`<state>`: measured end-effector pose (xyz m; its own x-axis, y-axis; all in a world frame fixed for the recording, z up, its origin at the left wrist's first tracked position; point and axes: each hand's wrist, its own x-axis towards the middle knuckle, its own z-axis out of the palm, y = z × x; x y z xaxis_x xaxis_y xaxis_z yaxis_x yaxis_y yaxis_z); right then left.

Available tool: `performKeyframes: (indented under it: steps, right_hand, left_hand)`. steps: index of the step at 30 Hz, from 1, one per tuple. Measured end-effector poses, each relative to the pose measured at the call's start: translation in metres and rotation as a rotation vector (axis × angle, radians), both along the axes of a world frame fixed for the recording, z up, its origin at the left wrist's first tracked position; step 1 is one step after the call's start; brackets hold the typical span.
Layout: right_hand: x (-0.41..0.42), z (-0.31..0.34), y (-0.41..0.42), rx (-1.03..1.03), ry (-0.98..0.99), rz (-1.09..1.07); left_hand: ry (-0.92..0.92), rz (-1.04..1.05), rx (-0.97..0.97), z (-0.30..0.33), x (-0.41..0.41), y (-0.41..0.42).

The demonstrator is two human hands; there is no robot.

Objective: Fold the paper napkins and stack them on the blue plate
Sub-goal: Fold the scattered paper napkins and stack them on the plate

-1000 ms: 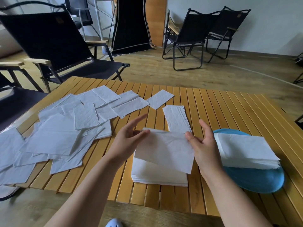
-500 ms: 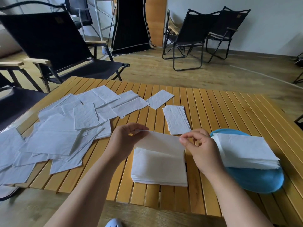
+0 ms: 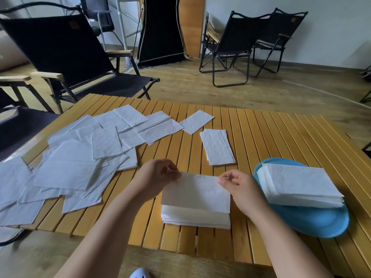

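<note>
The left hand (image 3: 156,177) and right hand (image 3: 239,185) each pinched a top corner of a folded white paper napkin (image 3: 197,192), holding it just above a neat white napkin pile (image 3: 195,216) on the slatted wooden tabletop (image 3: 281,135). To the right, a round blue plate (image 3: 313,221) carried a stack of folded napkins (image 3: 299,184); loose unfolded napkins (image 3: 80,155) lay scattered at left.

White napkins (image 3: 76,167) on an orange-brown slatted table (image 3: 281,137), a blue plate (image 3: 313,221), black chairs (image 3: 60,49).
</note>
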<state>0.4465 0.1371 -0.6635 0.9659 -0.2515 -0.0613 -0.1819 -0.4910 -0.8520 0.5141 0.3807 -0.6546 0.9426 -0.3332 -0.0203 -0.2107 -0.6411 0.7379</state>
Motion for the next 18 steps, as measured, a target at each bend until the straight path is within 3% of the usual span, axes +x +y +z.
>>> performKeyframes:
  steps: [8, 13, 18]
  right_hand:
    - [0.001, -0.014, 0.004, -0.250, 0.105, -0.030]
    - [-0.005, -0.001, 0.009, -0.541, 0.362, -0.050]
    - [-0.007, -0.002, 0.018, -0.550, 0.403, -0.035]
  left_hand:
    - [0.052, 0.048, 0.256, -0.016, 0.003, -0.003]
    - [0.134, 0.018, 0.356, -0.016, 0.000, -0.004]
    - [0.182, -0.003, 0.455, -0.017, 0.002, -0.010]
